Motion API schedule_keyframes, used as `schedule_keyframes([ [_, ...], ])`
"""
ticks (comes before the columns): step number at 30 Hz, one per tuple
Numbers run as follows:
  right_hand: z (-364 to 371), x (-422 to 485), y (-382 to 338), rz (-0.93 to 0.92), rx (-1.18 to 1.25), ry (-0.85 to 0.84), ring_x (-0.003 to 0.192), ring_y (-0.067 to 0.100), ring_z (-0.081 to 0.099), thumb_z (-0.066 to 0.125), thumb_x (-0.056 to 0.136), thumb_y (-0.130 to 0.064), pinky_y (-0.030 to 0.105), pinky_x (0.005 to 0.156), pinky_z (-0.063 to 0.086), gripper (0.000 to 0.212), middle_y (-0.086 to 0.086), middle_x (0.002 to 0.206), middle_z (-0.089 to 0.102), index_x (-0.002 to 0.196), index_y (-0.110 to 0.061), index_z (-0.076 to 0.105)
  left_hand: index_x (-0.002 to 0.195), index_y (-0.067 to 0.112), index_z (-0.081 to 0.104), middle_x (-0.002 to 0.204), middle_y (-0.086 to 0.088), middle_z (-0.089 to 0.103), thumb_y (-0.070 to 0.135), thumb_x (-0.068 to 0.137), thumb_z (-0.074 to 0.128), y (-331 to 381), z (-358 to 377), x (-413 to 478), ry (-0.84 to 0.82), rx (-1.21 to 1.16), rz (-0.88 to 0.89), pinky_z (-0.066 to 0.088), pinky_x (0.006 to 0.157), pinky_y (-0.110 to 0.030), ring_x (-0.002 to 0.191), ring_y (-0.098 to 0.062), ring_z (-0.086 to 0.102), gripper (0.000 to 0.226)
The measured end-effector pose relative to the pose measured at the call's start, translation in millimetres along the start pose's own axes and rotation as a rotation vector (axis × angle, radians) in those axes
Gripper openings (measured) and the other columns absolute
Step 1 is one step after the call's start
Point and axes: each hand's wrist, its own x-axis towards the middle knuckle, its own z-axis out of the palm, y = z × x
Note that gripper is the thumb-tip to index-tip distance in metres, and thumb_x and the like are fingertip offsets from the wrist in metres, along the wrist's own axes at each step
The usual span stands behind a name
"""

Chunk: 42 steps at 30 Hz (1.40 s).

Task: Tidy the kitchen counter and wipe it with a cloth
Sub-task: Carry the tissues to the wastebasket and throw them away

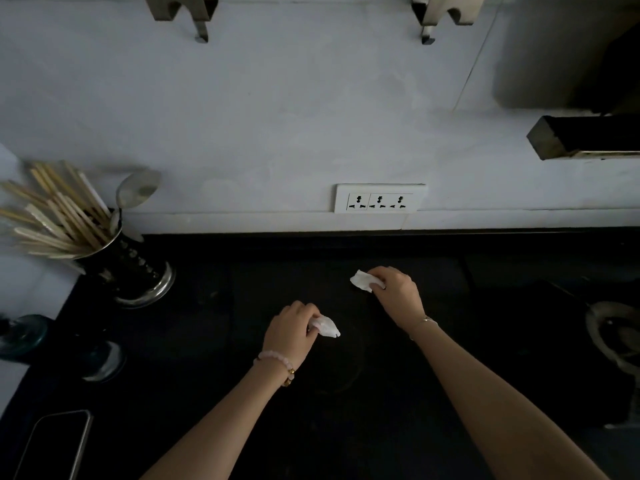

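Nearest, at the lower left, a dark slab with a metal rim [52,445] lies on the black desk [173,427]. Further in, the left hand [291,332] curls its fingers [306,310] round a crumpled white cloth [327,326] at the desk's middle. Just beyond, the right hand [394,289] grips a second white cloth [362,280] low against the desk. At the far left stands a metal holder [135,271] full of chopsticks [59,220]. A triple socket [379,198] sits on the wall behind.

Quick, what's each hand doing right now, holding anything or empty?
Left hand: fingers curled round a small white wipe, down at the black counter.
Right hand: fingers pinching a second white wipe, farther back on the counter.
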Motion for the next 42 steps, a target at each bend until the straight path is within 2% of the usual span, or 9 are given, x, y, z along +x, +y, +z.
schedule_keyframes([
  [4, -13.2, -30.5, -2.1, 0.095, 0.131, 0.089, 0.095, 0.013, 0.062, 0.056, 0.089, -0.016, 0.016, 0.074, 0.042, 0.024, -0.001, 0.104, 0.066, 0.112, -0.015, 0.063, 0.106, 0.022, 0.056, 0.108, 0.005, 0.056, 0.024, 0.088, 0.054, -10.6, -11.3, -18.4, 0.018, -0.218, -0.08, 0.044, 0.077, -0.017, 0.099, -0.008, 0.055, 0.019],
  [9, -25.0, -97.5, -4.4, 0.243, 0.326, 0.149, 0.078, 0.004, 0.059, 0.057, 0.088, -0.018, 0.016, 0.062, 0.041, 0.022, -0.008, 0.084, 0.064, 0.109, -0.017, 0.065, 0.098, 0.022, 0.056, 0.104, 0.004, 0.057, 0.027, 0.089, 0.053, -19.4, -30.4, -72.1, 0.021, -0.516, -0.172, 0.041, 0.066, -0.012, 0.089, -0.003, 0.056, 0.011],
  [14, -24.0, -195.4, -6.3, 0.379, 0.425, 0.246, 0.08, 0.005, 0.061, 0.059, 0.088, -0.021, 0.014, 0.06, 0.042, 0.025, -0.007, 0.089, 0.065, 0.113, -0.02, 0.062, 0.094, 0.021, 0.062, 0.098, -0.001, 0.066, 0.026, 0.087, 0.056, -31.4, -46.2, -135.6, -0.097, -0.821, -0.214, 0.052, 0.084, -0.034, 0.094, -0.019, 0.063, 0.01],
  [19, -7.3, -306.1, -13.1, 0.532, 0.532, 0.35, 0.088, 0.009, 0.064, 0.061, 0.086, -0.02, 0.019, 0.068, 0.046, 0.021, -0.01, 0.092, 0.067, 0.103, -0.031, 0.063, 0.094, 0.014, 0.063, 0.1, -0.008, 0.065, 0.017, 0.088, 0.054, -36.7, -49.6, -182.0, -0.185, -0.994, -0.225, 0.052, 0.082, -0.035, 0.095, -0.023, 0.064, 0.011],
  [23, 16.2, -393.4, -26.0, 0.676, 0.616, 0.482, 0.079, 0.012, 0.064, 0.061, 0.085, -0.011, 0.027, 0.072, 0.05, 0.025, -0.007, 0.083, 0.07, 0.085, -0.036, 0.064, 0.092, 0.012, 0.064, 0.099, -0.012, 0.066, 0.018, 0.089, 0.053, -32.3, -44.5, -208.1, -0.3, -0.981, -0.154, 0.052, 0.085, -0.041, 0.093, -0.026, 0.064, 0.013],
  [27, 37.9, -479.4, -48.9, 0.796, 0.653, 0.638, 0.063, 0.015, 0.059, 0.06, 0.086, -0.005, 0.025, 0.062, 0.046, 0.018, 0.0, 0.07, 0.067, 0.085, -0.022, 0.067, 0.093, 0.012, 0.064, 0.098, -0.01, 0.066, 0.019, 0.09, 0.052, -10.8, -34.9, -234.0, -0.454, -0.945, -0.023, 0.053, 0.085, -0.04, 0.093, -0.025, 0.064, 0.014],
  [34, 90.3, -634.3, -72.5, 1.109, 0.761, 0.892, 0.076, 0.014, 0.068, 0.062, 0.084, -0.027, 0.037, 0.08, 0.055, 0.009, -0.002, 0.076, 0.073, 0.088, -0.028, 0.07, 0.087, 0.002, 0.061, 0.083, -0.005, 0.063, 0.025, 0.087, 0.056, 36.2, 8.3, -313.7, -0.8, -0.76, 0.186, 0.051, 0.082, -0.042, 0.082, -0.022, 0.061, 0.024],
  [38, 112.7, -693.6, -78.0, 1.231, 0.85, 1.054, 0.078, 0.019, 0.068, 0.063, 0.084, -0.027, 0.041, 0.084, 0.054, 0.005, 0.0, 0.078, 0.072, 0.084, -0.028, 0.068, 0.085, 0.011, 0.062, 0.083, -0.005, 0.065, 0.02, 0.09, 0.053, 63.7, 35.8, -359.3, -0.964, -0.639, 0.275, 0.049, 0.074, -0.029, 0.081, -0.021, 0.062, 0.014],
  [42, 124.7, -738.8, -69.4, 1.317, 0.943, 1.168, 0.081, 0.022, 0.068, 0.064, 0.084, -0.032, 0.042, 0.087, 0.054, 0.005, 0.003, 0.083, 0.072, 0.085, -0.029, 0.067, 0.083, 0.012, 0.06, 0.082, -0.007, 0.065, 0.019, 0.089, 0.053, 94.4, 64.1, -396.0, -1.068, -0.529, 0.327, 0.048, 0.072, -0.031, 0.082, -0.024, 0.063, 0.012],
])
